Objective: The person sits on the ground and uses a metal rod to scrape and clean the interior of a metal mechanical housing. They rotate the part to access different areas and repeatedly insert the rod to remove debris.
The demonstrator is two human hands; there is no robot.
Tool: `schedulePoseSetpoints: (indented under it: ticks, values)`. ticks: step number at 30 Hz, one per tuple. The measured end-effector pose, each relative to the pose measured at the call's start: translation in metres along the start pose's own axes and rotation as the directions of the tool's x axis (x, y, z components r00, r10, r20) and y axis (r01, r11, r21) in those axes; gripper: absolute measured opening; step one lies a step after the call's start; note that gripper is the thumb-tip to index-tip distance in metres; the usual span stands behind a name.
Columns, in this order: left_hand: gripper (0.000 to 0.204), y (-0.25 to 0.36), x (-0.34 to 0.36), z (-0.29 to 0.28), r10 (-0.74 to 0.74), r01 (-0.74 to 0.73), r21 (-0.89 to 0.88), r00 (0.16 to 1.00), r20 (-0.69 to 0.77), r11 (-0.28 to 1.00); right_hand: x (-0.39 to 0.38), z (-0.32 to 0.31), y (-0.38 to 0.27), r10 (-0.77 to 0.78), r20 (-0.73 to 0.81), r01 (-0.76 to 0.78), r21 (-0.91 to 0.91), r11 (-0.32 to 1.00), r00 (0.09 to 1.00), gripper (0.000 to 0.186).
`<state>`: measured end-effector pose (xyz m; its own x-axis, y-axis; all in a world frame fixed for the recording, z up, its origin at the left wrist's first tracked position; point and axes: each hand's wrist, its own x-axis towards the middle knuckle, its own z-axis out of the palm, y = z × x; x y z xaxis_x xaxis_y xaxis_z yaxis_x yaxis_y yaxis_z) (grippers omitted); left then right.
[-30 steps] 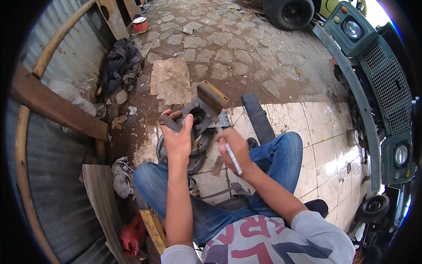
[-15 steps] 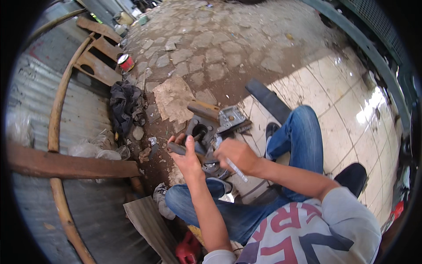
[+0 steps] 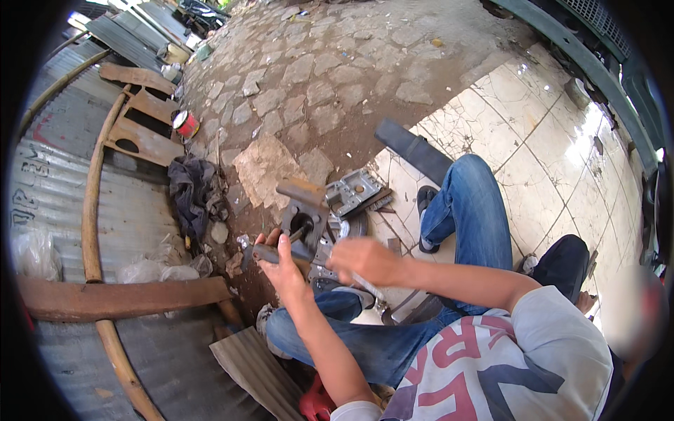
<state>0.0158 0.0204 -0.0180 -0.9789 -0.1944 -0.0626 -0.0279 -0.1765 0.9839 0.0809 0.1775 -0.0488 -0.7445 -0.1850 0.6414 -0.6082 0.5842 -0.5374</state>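
Note:
My left hand [image 3: 284, 270] is closed round a dark, rounded metal bar [image 3: 266, 253], thumb pointing up. Just right of it, my right hand [image 3: 368, 261] grips a silver wrench [image 3: 366, 284], its lower end toward my lap; the hand is slightly blurred. Directly beyond both hands stands a grey-brown metal assembly [image 3: 314, 219] with a round opening and a rod inside. A rusty metal piece [image 3: 302, 189] tops it. The wrench's upper end is hidden behind my right hand, so I cannot tell what it touches.
A silver cast metal part [image 3: 351, 194] lies beyond the assembly, near a long dark slab [image 3: 414, 151] on the tiles. At left are a wooden beam [image 3: 126, 295], corrugated sheets, dark cloth [image 3: 193, 193] and a red can [image 3: 185, 125]. A dark-clothed knee [image 3: 564, 259] shows at right.
My right hand has swung the wrench, its lower end moving down toward my lap. My left hand keeps its hold on the bar. The view has shifted slightly.

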Motion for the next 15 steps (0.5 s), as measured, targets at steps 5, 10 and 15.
schedulePoseSetpoints:
  ticks: [5,10,15]
  values:
    - [0.051,0.000,-0.005,-0.001,-0.014,0.014,0.060,1.000,-0.012,0.998,0.010,-0.011,0.017,0.047,-0.010,-0.047,-0.034,0.998,0.999,0.017]
    - [0.048,-0.001,-0.008,-0.005,0.009,-0.011,0.046,0.999,0.041,0.999,0.000,-0.009,0.008,0.018,0.052,-0.018,-0.001,1.000,0.999,0.016]
    - [0.048,0.000,-0.006,0.002,0.006,-0.010,0.083,0.999,0.051,0.997,-0.005,0.016,-0.016,0.283,-0.052,-0.277,0.101,0.955,0.958,0.016]
